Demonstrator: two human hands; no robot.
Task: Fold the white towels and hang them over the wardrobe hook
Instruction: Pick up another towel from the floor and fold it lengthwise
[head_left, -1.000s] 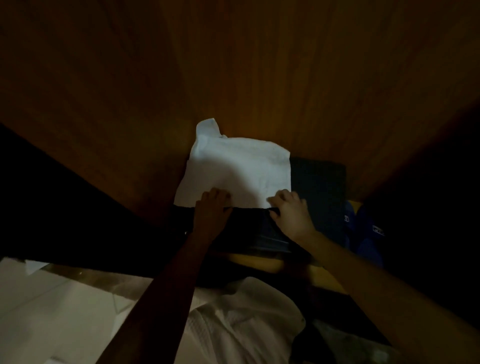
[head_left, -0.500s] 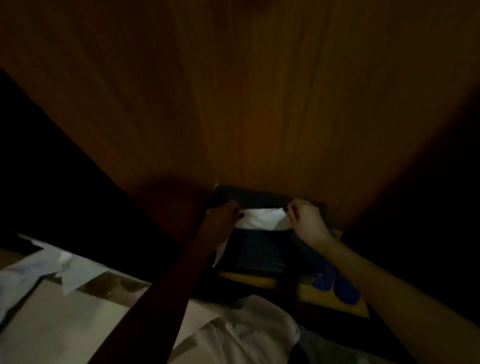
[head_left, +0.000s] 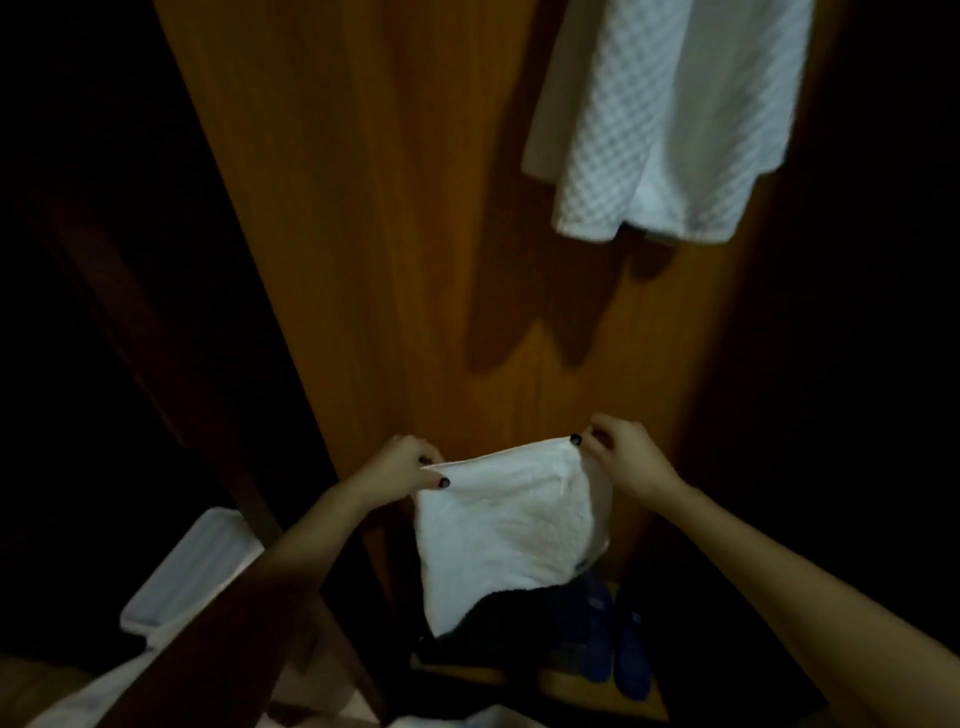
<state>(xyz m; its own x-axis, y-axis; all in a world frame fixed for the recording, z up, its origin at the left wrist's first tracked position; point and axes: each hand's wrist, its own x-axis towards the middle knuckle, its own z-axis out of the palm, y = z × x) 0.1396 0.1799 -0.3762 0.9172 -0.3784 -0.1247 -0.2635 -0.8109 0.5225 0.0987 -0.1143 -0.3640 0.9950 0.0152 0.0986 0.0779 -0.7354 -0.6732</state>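
A folded white towel hangs in the air in front of the wooden wardrobe panel. My left hand pinches its upper left corner and my right hand pinches its upper right corner, so the top edge is stretched between them. Its lower part droops over a dark pile below. A white waffle-textured towel hangs high at the upper right against the wood. The hook itself is out of view.
Dark folded cloth and a pair of blue slippers lie on the wardrobe floor under the towel. A white plastic bin stands at lower left. White fabric lies at the bottom left edge. Both sides are deep in shadow.
The towel lay flat on the dark pile, was folded toward me, and is now lifted off it by both hands. The view has tilted up, revealing the hanging waffle towel.
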